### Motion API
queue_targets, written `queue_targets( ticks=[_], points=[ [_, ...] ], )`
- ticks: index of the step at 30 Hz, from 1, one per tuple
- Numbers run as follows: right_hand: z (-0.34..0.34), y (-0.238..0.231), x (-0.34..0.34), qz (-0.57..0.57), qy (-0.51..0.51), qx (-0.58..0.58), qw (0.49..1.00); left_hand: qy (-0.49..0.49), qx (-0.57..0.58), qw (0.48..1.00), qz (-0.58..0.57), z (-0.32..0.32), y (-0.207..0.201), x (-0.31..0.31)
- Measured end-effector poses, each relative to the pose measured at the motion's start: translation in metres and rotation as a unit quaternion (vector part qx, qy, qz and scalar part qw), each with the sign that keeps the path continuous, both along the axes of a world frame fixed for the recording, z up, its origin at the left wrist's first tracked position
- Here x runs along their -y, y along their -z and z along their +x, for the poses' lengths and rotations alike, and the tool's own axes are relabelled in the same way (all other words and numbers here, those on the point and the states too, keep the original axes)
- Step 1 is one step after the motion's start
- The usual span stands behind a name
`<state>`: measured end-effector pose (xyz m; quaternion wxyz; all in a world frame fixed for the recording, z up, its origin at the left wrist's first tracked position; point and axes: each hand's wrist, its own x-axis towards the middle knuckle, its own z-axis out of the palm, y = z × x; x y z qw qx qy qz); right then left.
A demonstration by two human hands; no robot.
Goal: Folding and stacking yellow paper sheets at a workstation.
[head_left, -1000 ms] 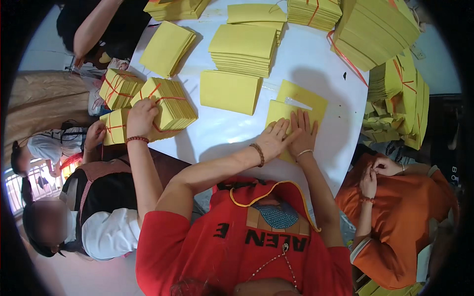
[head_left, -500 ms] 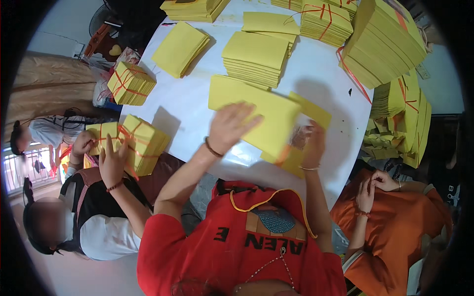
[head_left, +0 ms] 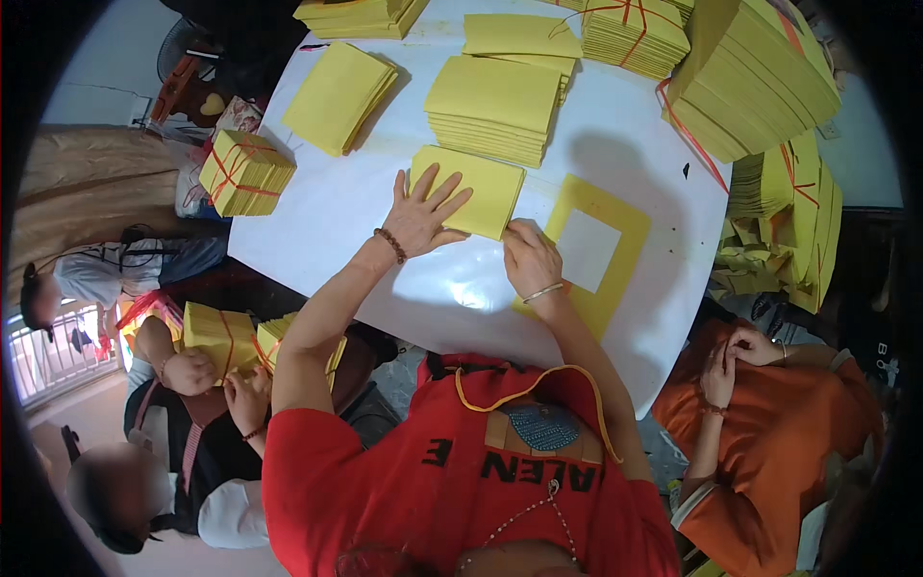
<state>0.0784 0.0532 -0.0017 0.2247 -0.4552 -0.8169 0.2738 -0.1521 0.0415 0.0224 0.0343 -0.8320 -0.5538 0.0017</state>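
A folded yellow paper (head_left: 486,197) lies in the middle of the white table, in front of a neat stack of yellow folded papers (head_left: 490,101). My left hand (head_left: 423,212) rests flat on it, fingers spread. At its lower right corner my right hand (head_left: 531,260) has its fingers curled together against the edge. The right fingertips are partly hidden. Beside and partly under my right forearm is a flat yellow sheet with a white rectangle (head_left: 591,245) in its middle.
More yellow stacks stand on the table, one a red-tied bundle (head_left: 635,37); a large stack (head_left: 755,82) leans at the right. A co-worker at the left handles a tied yellow bundle (head_left: 221,337). At the right, another person's hands (head_left: 735,365) are together.
The blurred yellow flap between my hands now lies folded flat. My right hand has come left and down to its corner; the sheet with the white rectangle is uncovered. The co-worker's bundles moved lower.
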Motion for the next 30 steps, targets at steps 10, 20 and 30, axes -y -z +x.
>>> queue_targets(
  ticks=[10,20,30],
  points=[
    [-0.026,0.001,-0.015,0.132,-0.079,0.092,0.984,0.010,0.006,0.999,-0.053,-0.011,0.020,-0.008],
    [-0.029,0.009,-0.009,0.091,-0.082,0.068,0.990,0.012,-0.014,0.999,-0.033,-0.013,0.025,-0.003],
    [0.068,0.008,-0.018,0.125,0.014,-0.098,0.987,-0.020,-0.076,0.992,-0.096,-0.014,0.028,-0.001]
  ],
)
